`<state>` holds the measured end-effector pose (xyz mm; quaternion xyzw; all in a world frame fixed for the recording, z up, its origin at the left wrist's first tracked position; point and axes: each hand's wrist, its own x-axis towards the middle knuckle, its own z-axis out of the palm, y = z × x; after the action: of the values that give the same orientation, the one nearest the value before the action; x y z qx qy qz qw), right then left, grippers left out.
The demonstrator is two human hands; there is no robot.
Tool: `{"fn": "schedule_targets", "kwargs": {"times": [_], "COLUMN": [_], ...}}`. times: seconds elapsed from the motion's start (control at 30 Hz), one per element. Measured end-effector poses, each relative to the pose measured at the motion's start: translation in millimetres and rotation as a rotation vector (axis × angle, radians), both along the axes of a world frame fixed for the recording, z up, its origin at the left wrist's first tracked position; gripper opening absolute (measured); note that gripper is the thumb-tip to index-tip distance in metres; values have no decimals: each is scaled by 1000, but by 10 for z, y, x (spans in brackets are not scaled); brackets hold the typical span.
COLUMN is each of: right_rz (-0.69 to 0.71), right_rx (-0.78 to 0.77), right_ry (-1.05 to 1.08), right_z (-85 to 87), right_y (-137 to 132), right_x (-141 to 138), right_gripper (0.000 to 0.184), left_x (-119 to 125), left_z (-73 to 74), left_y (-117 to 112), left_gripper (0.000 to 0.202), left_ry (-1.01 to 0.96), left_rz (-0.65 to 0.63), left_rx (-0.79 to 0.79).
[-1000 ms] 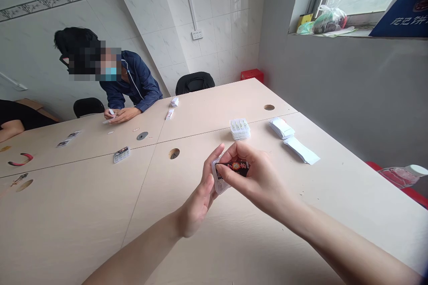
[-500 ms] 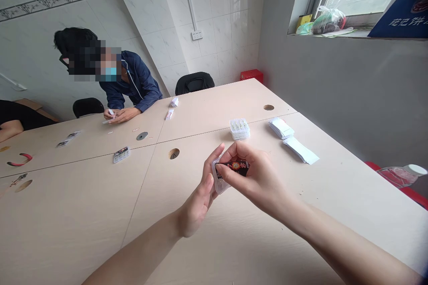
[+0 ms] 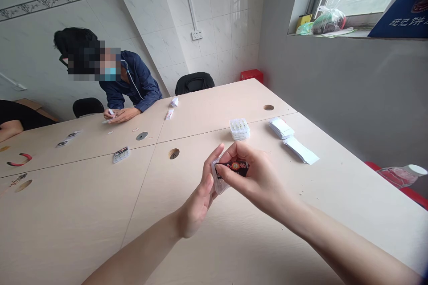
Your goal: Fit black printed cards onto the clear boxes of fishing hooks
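Note:
My left hand (image 3: 197, 200) holds a small clear plastic case (image 3: 218, 182) upright along its edge. My right hand (image 3: 254, 178) pinches the same case from the far side, with its fingertips at the case's left end. A black and red printed card (image 3: 238, 166) sits in or against the case, partly hidden by my fingers. Nearest to my hands, a stack of clear cases (image 3: 240, 129) stands on the pale wood-effect table (image 3: 83, 213). Two piles of white paper packets (image 3: 281, 128) (image 3: 301, 151) lie to the right of that stack.
Across the table, a seated co-worker's hands (image 3: 118, 116) hold a small white item. Several small packs lie near them, with red-handled pliers (image 3: 19, 159) at the far left. A grey wall bounds the right side. A plastic bottle (image 3: 399, 176) lies beyond the table's right edge.

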<state>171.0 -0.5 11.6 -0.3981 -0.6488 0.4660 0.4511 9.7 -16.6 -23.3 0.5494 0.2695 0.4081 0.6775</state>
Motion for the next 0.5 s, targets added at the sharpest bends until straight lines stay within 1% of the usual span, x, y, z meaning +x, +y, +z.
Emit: {"fn": "schedule_targets", "kwargs": {"times": [0.17,0.5], "right_rz": [3,2], "right_rx": [2,9], "right_ry": [-5,-8], "right_z": [0,-10], "right_y": [12,4], "right_x": [4,7], "right_gripper": [16,17], "left_x": [3,-7], "left_z": [-6,-12], "left_y": [-7,3], "left_gripper": [48,49], "left_ry": [-2,7], "left_rz": [15,0], "left_rx": [-3,-12]}}
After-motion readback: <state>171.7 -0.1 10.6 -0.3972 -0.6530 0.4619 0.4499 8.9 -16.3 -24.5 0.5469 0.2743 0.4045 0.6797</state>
